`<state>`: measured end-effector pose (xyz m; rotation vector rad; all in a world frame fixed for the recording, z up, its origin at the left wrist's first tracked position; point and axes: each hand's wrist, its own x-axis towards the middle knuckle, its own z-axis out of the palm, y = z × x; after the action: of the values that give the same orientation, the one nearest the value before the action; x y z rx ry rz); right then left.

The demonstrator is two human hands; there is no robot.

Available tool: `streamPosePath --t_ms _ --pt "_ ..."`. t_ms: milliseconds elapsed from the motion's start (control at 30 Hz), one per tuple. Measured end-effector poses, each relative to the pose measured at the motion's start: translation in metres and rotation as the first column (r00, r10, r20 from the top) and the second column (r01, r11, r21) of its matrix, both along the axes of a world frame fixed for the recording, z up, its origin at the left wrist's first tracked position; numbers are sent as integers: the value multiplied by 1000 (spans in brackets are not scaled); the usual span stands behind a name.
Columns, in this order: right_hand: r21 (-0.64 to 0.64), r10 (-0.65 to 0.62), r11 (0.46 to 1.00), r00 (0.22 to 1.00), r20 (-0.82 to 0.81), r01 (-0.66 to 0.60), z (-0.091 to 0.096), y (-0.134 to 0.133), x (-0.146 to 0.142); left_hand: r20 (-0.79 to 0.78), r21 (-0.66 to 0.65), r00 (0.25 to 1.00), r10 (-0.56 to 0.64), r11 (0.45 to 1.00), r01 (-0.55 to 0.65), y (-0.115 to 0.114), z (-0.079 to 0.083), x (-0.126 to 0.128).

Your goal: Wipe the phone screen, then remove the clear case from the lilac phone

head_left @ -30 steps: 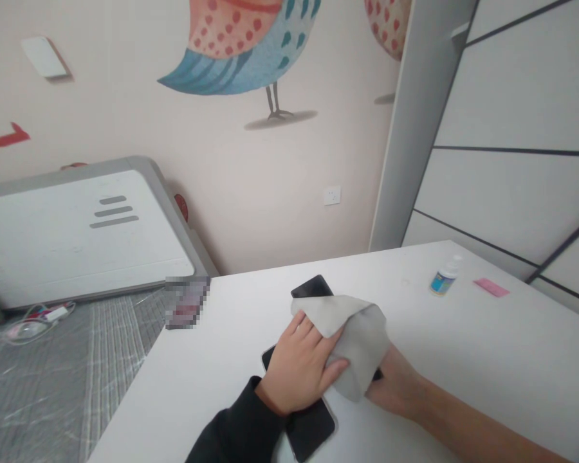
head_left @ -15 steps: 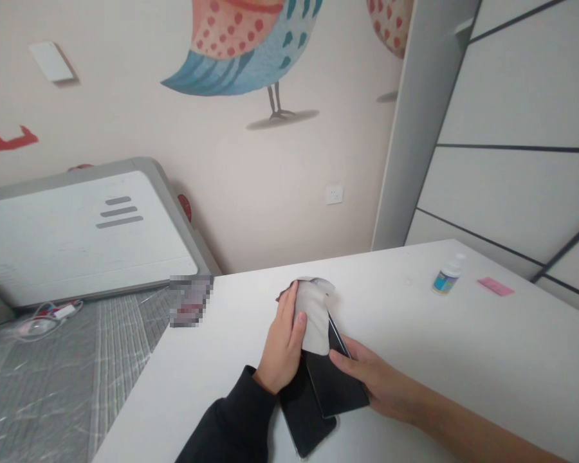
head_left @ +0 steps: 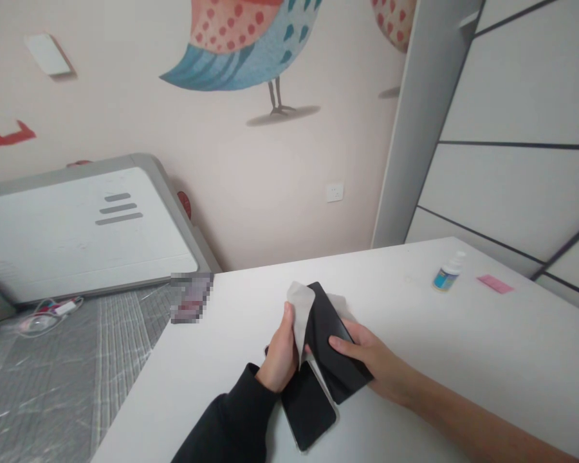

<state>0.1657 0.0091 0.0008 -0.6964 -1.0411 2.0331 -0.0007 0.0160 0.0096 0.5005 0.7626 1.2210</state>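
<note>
And here it is at centre stage: a flat black rectangular phone-like slab [head_left: 335, 347], tilted at five o'clock of the view, above a smooth white tabletop [head_left: 212, 373]. The bare right hand [head_left: 369, 357] grips it at the slab's four o'clock, thumb across the dark face. At nine o'clock the left hand [head_left: 282, 357], black-cuffed, pinches a thin pale-grey cloth [head_left: 300, 312] against the slab's edge.

The slab looks stiff, fairly light and likely slick, its face probably easy to scratch or crack if dropped; the long side edges look the surest hold, thumb kept light. The cloth should be limp, best taken by a bunched fold.

At seven o'clock, a second black slab with a clear rim [head_left: 309, 405] lies flat, partly beneath the left hand. Out at two, a white plastic bottle with a blue label [head_left: 448, 275].

Now the blind spots: the right fingers vanish behind the slab, most left fingertips behind the cloth. The slab's back is hidden, and whether its lower end touches the second slab cannot be told.
</note>
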Motion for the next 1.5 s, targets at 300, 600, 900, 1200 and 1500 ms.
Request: streamPosePath --t_ms 300,600,900,1200,1500 --pt "495 -495 824 775 393 276 -24 10 2 188 77 964 -187 981 175 -9 20 3" --pt "730 -580 683 628 519 27 -6 -2 1 212 96 956 -202 978 185 -13 16 4" --pt "795 -652 601 627 427 83 -18 5 4 157 189 938 -310 941 280 -26 -1 22" --pt "888 -756 427 471 454 -170 -8 7 11 269 150 936 -225 970 190 -13 29 -3" --pt "940 -803 222 498 328 -260 -5 18 23 258 123 901 -350 937 328 -11 21 -9"
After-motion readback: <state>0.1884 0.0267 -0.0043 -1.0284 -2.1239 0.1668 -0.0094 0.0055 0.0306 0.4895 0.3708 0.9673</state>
